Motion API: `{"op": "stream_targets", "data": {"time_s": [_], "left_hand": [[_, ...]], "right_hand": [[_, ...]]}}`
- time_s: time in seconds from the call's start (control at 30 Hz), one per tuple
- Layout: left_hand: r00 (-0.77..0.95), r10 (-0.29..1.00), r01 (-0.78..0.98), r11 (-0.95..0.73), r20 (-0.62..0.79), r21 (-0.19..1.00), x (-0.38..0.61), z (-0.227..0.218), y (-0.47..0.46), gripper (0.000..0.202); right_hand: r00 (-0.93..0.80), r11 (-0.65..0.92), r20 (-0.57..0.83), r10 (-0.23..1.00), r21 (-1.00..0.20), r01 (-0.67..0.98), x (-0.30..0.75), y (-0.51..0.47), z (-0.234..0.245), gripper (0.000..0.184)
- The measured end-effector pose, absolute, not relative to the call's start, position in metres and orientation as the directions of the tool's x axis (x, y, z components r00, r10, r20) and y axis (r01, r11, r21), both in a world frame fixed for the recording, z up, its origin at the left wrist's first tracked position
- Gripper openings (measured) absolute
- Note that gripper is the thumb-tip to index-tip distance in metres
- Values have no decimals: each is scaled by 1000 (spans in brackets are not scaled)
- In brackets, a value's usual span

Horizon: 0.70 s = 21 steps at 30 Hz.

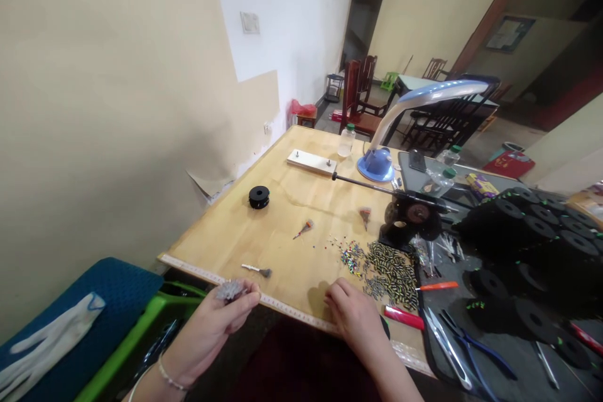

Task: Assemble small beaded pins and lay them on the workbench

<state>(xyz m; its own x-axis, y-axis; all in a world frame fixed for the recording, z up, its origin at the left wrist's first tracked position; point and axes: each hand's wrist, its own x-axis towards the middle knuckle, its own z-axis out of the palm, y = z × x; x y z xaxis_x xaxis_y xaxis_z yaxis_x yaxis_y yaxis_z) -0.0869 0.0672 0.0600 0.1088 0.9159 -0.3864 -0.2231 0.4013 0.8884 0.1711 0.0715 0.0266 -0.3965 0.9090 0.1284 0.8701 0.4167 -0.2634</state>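
Observation:
My left hand (pixel 214 323) is closed around a small grey tuft of fibres (pixel 230 289), held at the near edge of the wooden table (pixel 282 220). My right hand (pixel 355 317) rests knuckles-up on the table edge with its fingers curled under; what they touch is hidden. Just beyond it lies a pile of small dark and coloured beads (pixel 381 267). A tied grey tuft with a white stem (pixel 257 270) lies on the table between the hands, and two small reddish tufts (pixel 306 228) lie farther out.
A black spool (pixel 259 196), a white block with pins (pixel 311 162), a small bottle (pixel 347 140) and a blue desk lamp (pixel 377 163) stand farther back. Black discs (pixel 532 226), pliers (pixel 471 342), a red lighter (pixel 402 316) lie at right. A white glove (pixel 51 342) lies left.

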Motion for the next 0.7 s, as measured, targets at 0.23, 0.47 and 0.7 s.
{"op": "stream_targets", "data": {"time_s": [0.23,0.47,0.7], "left_hand": [[53,965,44,256,-258,966,-83,66,73,27],[165,975,247,107,-150,963,-67,85,84,21],[287,955,324,-21,-77,946,-50,93,90,17]], "right_hand": [[-360,394,164,919,-323,860,175,70,27,12],[-128,321,299,946,-788,525,156,55,65,21],[-234,114,62,970,-970,215,121,53,62,20]]}}
